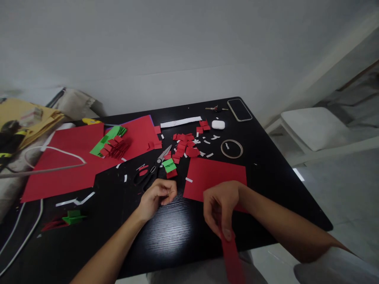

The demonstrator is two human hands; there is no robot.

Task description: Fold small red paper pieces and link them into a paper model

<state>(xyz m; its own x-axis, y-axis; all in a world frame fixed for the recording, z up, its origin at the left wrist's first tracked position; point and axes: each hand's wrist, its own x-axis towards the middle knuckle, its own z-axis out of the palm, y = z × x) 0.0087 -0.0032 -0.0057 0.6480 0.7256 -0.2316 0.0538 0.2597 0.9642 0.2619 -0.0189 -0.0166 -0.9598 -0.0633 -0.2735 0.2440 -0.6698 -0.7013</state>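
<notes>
My right hand (222, 205) pinches a red paper strip (232, 254) that hangs past the table's front edge. Curled closed over the bare tabletop is my left hand (158, 197); whether anything small sits between its fingers is hidden. Just beyond that hand lie black-handled scissors (154, 167) with their blades apart. A folded green paper piece (169, 165) rests near the blades. Beside my right hand, a red paper sheet (216, 173) lies flat, partly under the wrist. Several small folded red paper pieces (183, 146) are heaped behind it, among white paper scraps.
Large red sheets (68, 157) cover the left side, with folded green strips (106, 140) on top. A white cable (56, 171) crosses there. Toward the back right are a tape roll (231, 149), a white case (218, 124), a phone (239, 109) and keys (217, 108). A white stool (314, 126) stands right.
</notes>
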